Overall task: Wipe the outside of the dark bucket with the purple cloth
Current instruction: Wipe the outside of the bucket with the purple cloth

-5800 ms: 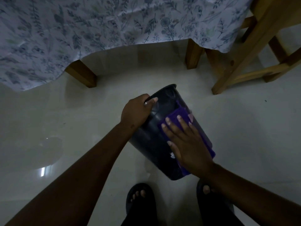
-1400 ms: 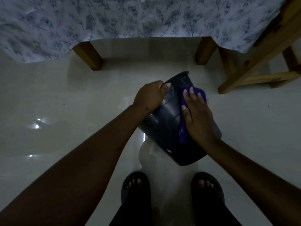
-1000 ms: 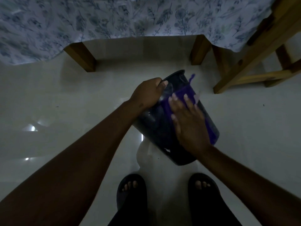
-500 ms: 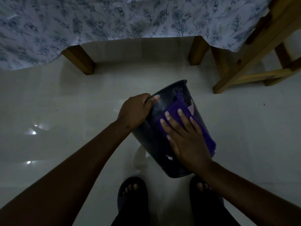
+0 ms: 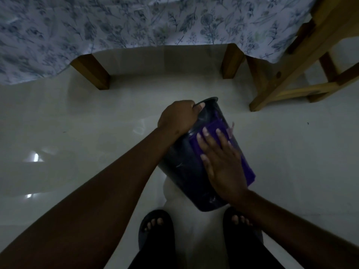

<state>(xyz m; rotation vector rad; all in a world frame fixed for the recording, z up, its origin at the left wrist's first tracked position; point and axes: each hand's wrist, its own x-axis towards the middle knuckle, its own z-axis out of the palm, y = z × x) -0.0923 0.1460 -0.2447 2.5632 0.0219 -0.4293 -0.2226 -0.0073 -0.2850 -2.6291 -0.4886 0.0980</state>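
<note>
The right hand (image 5: 223, 167) lies flat and spread on the purple cloth (image 5: 213, 131), palm pressing it against the upper side of the dark bucket (image 5: 180, 167); the fingers are stretched out rather than curled, so the cloth is pinned under the hand more than gripped. The left hand (image 5: 177, 119) is clenched over the bucket's rim, thumb side toward the opening, taking the weight and steadying it.

The bucket is held off the pale tiled floor (image 5: 97, 133), tilted, just above and ahead of the person's sandalled feet (image 5: 155, 226). Its long axis runs from near the feet up and away toward the table: the closed base points back at the person, the open mouth points away, toward the table legs (image 5: 93, 72) under the flowered tablecloth (image 5: 136, 22). A wooden chair (image 5: 291, 78) stands off to the right, well apart.

What could go wrong, as I judge it: the whole bucket hangs from one hand at the rim, so a hard downward push from the wiping palm could lever it round in that grip or pull it loose, and it would drop near the toes. The cloth, held only by flat pressure, may bunch or slide off the curved wall, most likely over the far right edge where a length of it already hangs past the hand. The light is dim, so missed patches on the dark plastic would be hard to spot.
</note>
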